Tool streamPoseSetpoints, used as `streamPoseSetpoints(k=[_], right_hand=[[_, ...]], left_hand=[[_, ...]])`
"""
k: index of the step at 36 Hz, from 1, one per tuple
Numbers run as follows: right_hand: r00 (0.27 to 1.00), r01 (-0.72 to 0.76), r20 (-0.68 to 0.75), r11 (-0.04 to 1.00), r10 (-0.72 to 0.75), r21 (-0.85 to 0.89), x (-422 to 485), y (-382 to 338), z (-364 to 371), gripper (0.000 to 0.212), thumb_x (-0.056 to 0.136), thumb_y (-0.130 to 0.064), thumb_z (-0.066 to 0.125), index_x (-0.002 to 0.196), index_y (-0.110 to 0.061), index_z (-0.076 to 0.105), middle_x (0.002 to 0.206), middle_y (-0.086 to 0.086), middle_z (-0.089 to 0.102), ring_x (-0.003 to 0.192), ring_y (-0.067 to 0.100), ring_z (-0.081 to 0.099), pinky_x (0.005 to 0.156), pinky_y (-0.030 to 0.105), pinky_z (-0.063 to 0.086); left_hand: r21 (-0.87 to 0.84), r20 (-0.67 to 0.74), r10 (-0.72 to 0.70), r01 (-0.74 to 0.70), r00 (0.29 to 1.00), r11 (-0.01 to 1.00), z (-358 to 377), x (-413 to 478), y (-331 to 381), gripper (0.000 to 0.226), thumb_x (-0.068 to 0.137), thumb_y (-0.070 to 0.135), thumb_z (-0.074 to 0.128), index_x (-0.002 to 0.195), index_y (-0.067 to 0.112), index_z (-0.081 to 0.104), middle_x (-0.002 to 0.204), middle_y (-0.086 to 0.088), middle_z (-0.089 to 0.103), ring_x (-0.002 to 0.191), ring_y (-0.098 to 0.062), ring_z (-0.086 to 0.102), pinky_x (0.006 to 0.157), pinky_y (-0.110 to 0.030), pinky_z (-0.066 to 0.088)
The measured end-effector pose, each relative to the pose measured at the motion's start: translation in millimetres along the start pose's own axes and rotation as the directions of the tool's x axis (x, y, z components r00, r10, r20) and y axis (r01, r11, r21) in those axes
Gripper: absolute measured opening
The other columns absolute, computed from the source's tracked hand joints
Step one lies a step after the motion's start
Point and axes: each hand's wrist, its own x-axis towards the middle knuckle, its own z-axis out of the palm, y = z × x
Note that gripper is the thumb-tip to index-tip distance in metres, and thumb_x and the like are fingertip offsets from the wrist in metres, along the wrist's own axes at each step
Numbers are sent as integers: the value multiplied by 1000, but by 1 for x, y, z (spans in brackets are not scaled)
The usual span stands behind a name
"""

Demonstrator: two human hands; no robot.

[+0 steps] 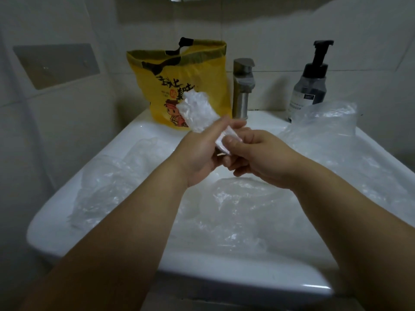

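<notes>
One folded plastic strip (197, 111) is held above the sink (134, 261), its upper end tilted toward one yellow bag (179, 70).

- Left hand (199, 153): fingers curl round the strip's middle.
- Right hand (258, 156): thumb and fingers pinch the lower end, partly hiding it.

One faucet (242, 86) and one pump bottle (311, 84) stand at the rear rim. Loose clear film (235, 209) crowds the basin and right ledge, and its separate pieces cannot be counted. Open room lies between hands and film.
</notes>
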Motion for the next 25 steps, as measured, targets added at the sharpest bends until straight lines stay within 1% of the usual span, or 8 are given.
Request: streamPoseSetpoints(k=[2, 4, 12, 14, 17, 20, 22, 25], right_hand=[[1000, -30, 4, 1000, 30, 5, -1, -1, -3, 21, 100, -21, 46, 93, -8, 61, 64, 2, 60, 61, 13, 53, 60, 23, 45], [998, -54, 7, 998, 54, -12, -1, -1, -5, 22, 99, -21, 47, 98, -5, 61, 62, 2, 60, 60, 12, 54, 60, 24, 45], [994, -14, -108, 999, 19, 44, 0, 0, -6, 17, 96, -15, 53, 97, -4, 66, 83, 10, 62, 66, 13, 55, 61, 21, 54], [987, 20, -162, 996, -5, 89, 0, 0, -9, 19, 96, -11, 53, 101, 2, 66, 81, 11, 60, 64, 12, 55, 60, 20, 54], [980, 44, -196, 990, -17, 138, -1, -2, -14, 18, 97, -8, 51, 97, 3, 65, 78, 12, 56, 61, 12, 52, 59, 18, 53], [978, 37, -208, 989, -7, 141, -1, -5, -19, 14, 96, -5, 52, 93, -3, 65, 72, 8, 53, 60, 12, 51, 59, 19, 53], [975, 33, -222, 989, 0, 144, -1, -5, -23, 13, 95, -3, 53, 103, -7, 63, 71, 6, 55, 61, 13, 53, 59, 22, 53], [971, 41, -238, 998, -28, 52, -2, -3, -27, 34, 94, -2, 53, 121, -22, 48, 72, 7, 53, 62, 15, 53, 60, 24, 54]], left_hand=[[-100, -48, 28, -33, 998, 994, -4, 1, 4, 33, 103, 29, 37, 102, 11, 65, 93, -1, 73, 80, -13, 70, 70, -27, 56], [-143, -124, 50, -67, 991, 987, -8, 2, 7, 33, 103, 28, 38, 101, 9, 65, 91, -2, 73, 77, -13, 72, 68, -28, 59], [-105, -201, 28, -50, 979, 993, -14, 4, 5, 35, 103, 33, 42, 94, 12, 68, 88, -5, 71, 90, -19, 67, 86, -32, 56], [-98, -210, 12, -33, 978, 995, -17, 4, 5, 27, 101, 31, 48, 93, 14, 67, 87, -4, 66, 84, -13, 60, 75, -23, 55], [-70, -237, -4, -13, 972, 997, -23, 4, 5, 11, 96, 25, 58, 89, 16, 59, 70, 1, 48, 56, -3, 48, 53, -16, 49], [-16, -214, -7, 4, 977, 1000, -29, 3, 5, 11, 93, 21, 61, 95, 11, 59, 71, -1, 50, 51, -3, 53, 54, -16, 52], [57, -208, -14, 26, 978, 998, -30, 1, 6, 11, 94, 19, 60, 97, 8, 60, 75, -2, 55, 53, -2, 57, 54, -16, 53], [115, -200, -18, 42, 980, 993, -30, -3, 7, 8, 96, 14, 57, 90, 10, 60, 70, -1, 58, 51, -2, 58, 54, -16, 54]])
